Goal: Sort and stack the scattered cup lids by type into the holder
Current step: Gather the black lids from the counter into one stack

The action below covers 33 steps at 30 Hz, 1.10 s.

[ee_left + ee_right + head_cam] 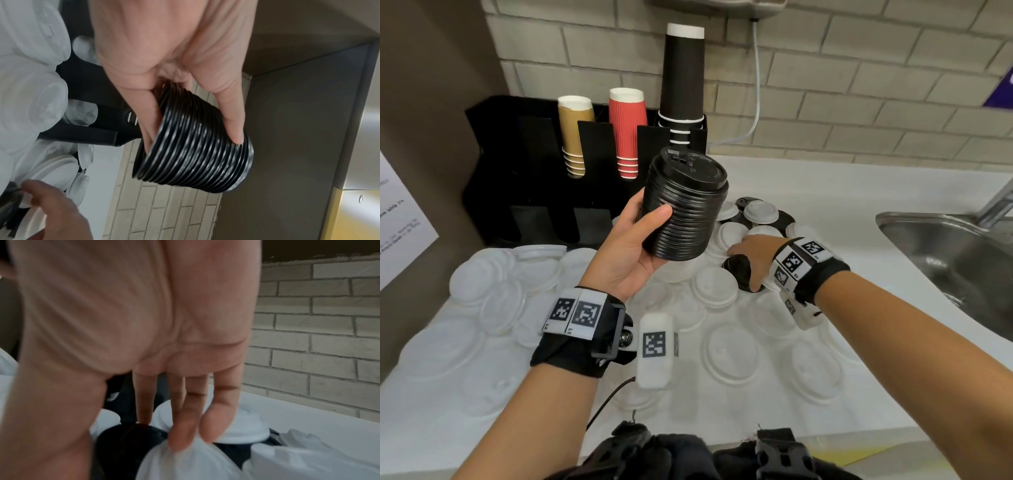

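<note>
My left hand (640, 240) is raised over the counter and grips a tall stack of black lids (685, 209), thumb in front and fingers behind. The left wrist view shows the same stack (195, 154) tilted, with the thumb (232, 113) pressed on its ribs. My right hand (751, 255) arches over a single black lid (736, 270) lying among the scattered lids, fingertips at its far edge and thumb at its near edge. In the blurred right wrist view its fingers (185, 426) touch that black lid (131, 439) and a white lid (185, 464). The black holder (493, 164) stands at the back left.
The holder's upper slots hold tan (573, 137), red (627, 133) and dark cup stacks (683, 85). White lids (714, 286) and clear lids (732, 353) cover the white counter. More black lids (784, 219) lie behind my right hand. A steel sink (945, 246) lies at the right.
</note>
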{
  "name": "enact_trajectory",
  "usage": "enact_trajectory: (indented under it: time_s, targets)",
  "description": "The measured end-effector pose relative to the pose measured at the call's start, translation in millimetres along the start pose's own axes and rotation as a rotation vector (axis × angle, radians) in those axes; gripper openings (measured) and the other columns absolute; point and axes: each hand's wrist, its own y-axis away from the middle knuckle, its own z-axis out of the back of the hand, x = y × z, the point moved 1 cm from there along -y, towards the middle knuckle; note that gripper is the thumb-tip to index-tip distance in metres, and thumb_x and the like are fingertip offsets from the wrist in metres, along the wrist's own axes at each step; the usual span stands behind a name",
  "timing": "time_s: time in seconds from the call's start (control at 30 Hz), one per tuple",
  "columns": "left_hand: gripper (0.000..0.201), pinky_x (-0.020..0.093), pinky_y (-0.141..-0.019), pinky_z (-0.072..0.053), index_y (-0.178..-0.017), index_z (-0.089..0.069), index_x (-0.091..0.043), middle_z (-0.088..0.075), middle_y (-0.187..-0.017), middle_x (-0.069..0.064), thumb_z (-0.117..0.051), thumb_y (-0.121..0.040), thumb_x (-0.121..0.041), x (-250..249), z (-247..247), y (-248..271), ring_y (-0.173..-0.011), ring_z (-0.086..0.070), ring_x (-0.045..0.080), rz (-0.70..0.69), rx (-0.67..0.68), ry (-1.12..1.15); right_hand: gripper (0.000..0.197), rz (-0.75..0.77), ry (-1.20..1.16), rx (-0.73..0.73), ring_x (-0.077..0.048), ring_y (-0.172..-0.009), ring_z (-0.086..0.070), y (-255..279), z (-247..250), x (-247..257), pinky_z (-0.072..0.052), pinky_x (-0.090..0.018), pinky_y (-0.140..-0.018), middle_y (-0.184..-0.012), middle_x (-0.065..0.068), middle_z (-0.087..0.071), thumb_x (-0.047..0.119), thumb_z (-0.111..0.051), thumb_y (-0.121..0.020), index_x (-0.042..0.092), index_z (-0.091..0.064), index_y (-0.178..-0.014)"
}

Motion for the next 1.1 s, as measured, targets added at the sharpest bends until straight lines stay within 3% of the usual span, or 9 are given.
enact_trajectory:
  time_s: [0.13,0.23,0.3,0.43,0.5,0.6,0.77,0.93,1.1]
  targets:
    - [0.074,0.034,-0.077,-0.057,-0.138,-0.048,-0.017,-0.068,-0.121,0.003,-0.075,-0.07,-0.025,-1,1,-1,-0.111,-0.066,0.021,-0.007,-0.004,0.002,0.078,0.007,0.005,-0.038,-0.026,-0.102,-0.06,-16,-11,-8,-0.043,-0.029,-0.073,-0.106,-0.001,-0.061,0.028,-0.079,-0.062,0.037,-0.045,-0.131]
    - [0.073,0.033,-0.077,-0.057,-0.138,-0.048,-0.017,-0.068,-0.12,0.003,-0.074,-0.07,-0.024,-1,2,-1,-0.11,-0.066,0.02,-0.008,-0.006,0.011,0.06,-0.015,-0.032,-0.077,-0.024,-0.085,-0.06,-24,-10,-10,-0.039,-0.024,-0.056,-0.079,0.009,-0.054,0.04,-0.069,-0.051,0.042,-0.047,-0.106]
    - [0.069,0.033,-0.077,-0.057,-0.136,-0.05,-0.017,-0.069,-0.119,0.002,-0.074,-0.071,-0.024,-1,2,0,-0.11,-0.067,0.02,-0.014,0.002,0.008,0.058,-0.007,-0.05,-0.088,-0.025,-0.082,-0.06,-28,-10,-11,-0.033,-0.023,-0.051,-0.076,0.007,-0.051,0.046,-0.061,-0.046,0.042,-0.045,-0.102]
    - [0.068,0.033,-0.078,-0.057,-0.139,-0.047,-0.015,-0.068,-0.121,0.002,-0.07,-0.076,-0.023,-1,4,2,-0.113,-0.065,0.02,-0.034,0.002,0.003,0.08,0.044,-0.03,-0.043,-0.016,-0.072,-0.057,-25,-15,-10,-0.035,-0.022,-0.05,-0.082,0.003,-0.057,0.033,-0.072,-0.054,0.04,-0.038,-0.126]
    - [0.066,0.032,-0.078,-0.057,-0.14,-0.046,-0.015,-0.068,-0.121,0.002,-0.068,-0.078,-0.021,0,5,3,-0.112,-0.065,0.02,-0.04,-0.012,0.004,0.081,0.045,-0.053,-0.032,-0.01,-0.065,-0.052,-23,-15,-9,-0.034,-0.02,-0.048,-0.074,0.008,-0.052,0.026,-0.074,-0.059,0.037,-0.037,-0.13]
    - [0.062,0.031,-0.077,-0.057,-0.14,-0.047,-0.015,-0.068,-0.12,0.002,-0.065,-0.081,-0.02,1,8,5,-0.11,-0.066,0.019,-0.042,-0.023,0.002,0.081,0.051,-0.084,-0.006,-0.014,-0.072,-0.054,-22,-7,-3,-0.038,-0.023,-0.05,-0.077,0.01,-0.049,0.027,-0.083,-0.061,0.033,-0.039,-0.128]
    - [0.06,0.032,-0.077,-0.057,-0.138,-0.048,-0.016,-0.068,-0.12,0.002,-0.065,-0.081,-0.02,-1,14,5,-0.111,-0.066,0.02,-0.035,-0.032,0.006,0.07,0.045,-0.226,-0.121,-0.025,-0.088,-0.059,-13,4,-4,-0.051,-0.036,-0.075,-0.086,-0.001,-0.056,0.034,-0.08,-0.067,0.028,-0.043,-0.126]
    - [0.063,0.032,-0.077,-0.057,-0.137,-0.048,-0.017,-0.069,-0.118,0.002,-0.068,-0.078,-0.022,-8,18,1,-0.11,-0.066,0.019,-0.022,-0.019,0.011,0.071,-0.005,-0.459,-0.21,-0.028,-0.103,-0.056,0,31,-11,-0.046,-0.04,-0.095,-0.11,-0.007,-0.057,0.045,-0.078,-0.071,0.03,-0.039,-0.129]
    - [0.056,0.032,-0.076,-0.057,-0.133,-0.052,-0.019,-0.069,-0.118,0.002,-0.067,-0.079,-0.02,-13,19,-3,-0.11,-0.067,0.02,-0.001,0.0,0.03,0.053,0.029,-0.872,-0.382,-0.018,-0.083,-0.058,22,55,-14,-0.047,-0.025,-0.072,-0.09,-0.001,-0.058,0.038,-0.077,-0.076,0.03,-0.046,-0.118]
